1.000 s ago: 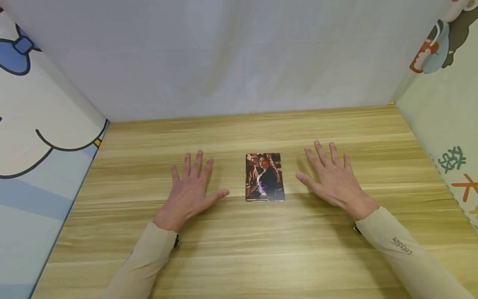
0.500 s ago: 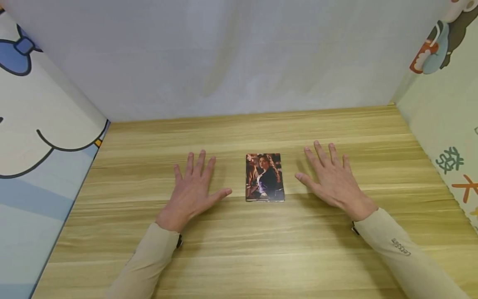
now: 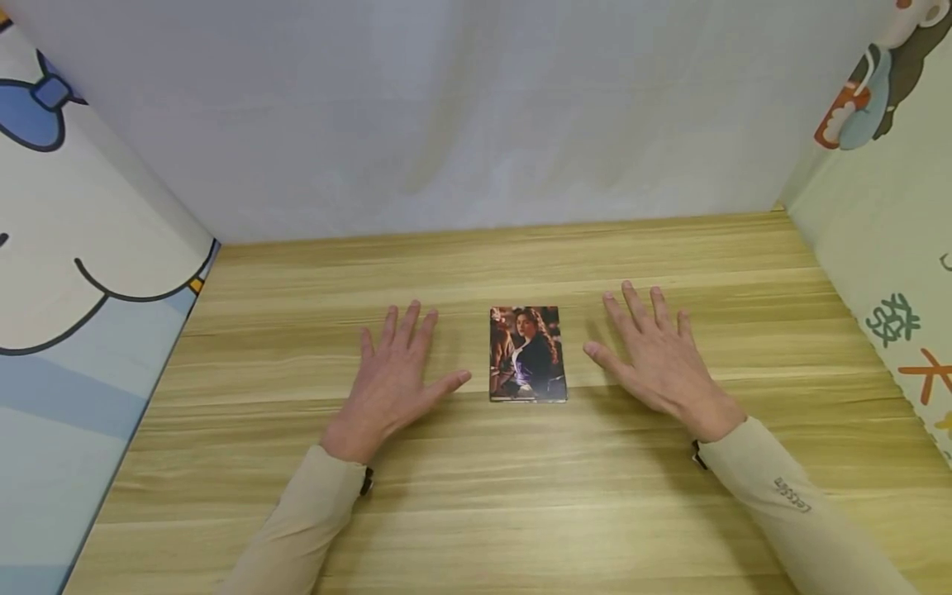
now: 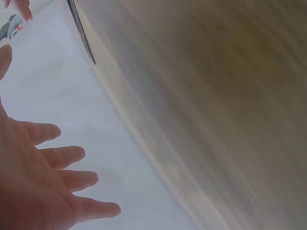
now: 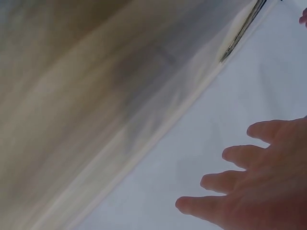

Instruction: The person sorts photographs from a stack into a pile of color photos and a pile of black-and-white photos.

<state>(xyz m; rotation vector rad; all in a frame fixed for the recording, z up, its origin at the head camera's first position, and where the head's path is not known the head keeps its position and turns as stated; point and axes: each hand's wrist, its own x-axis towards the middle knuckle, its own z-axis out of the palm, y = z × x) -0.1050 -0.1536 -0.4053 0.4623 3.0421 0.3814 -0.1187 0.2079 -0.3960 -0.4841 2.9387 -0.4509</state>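
A small upright-format rectangle with a glossy picture of a long-haired figure in dark clothes, like a postcard or thin booklet (image 3: 527, 355), lies flat on the wooden table. Its thin edge (image 4: 84, 36) shows layered dark lines in the left wrist view. To its left, my left hand (image 3: 390, 384) is held palm down over the table, fingers spread and thumb pointing at the rectangle. On the other side my right hand (image 3: 662, 364) is spread the same way, thumb toward the picture. Both hands hold nothing, and a gap separates each from the rectangle. Shadows fall beneath them.
The wood-grain table (image 3: 476, 512) ends at a pale cloth-like wall (image 3: 476, 124) behind. A cartoon-printed panel (image 3: 89, 215) borders the left side, and a pale green printed panel (image 3: 885, 231) the right. Beige sleeves cover both forearms.
My left hand has drifted right, closer to the picture rectangle. The right hand has shifted slightly left toward it. The rectangle stays in place.
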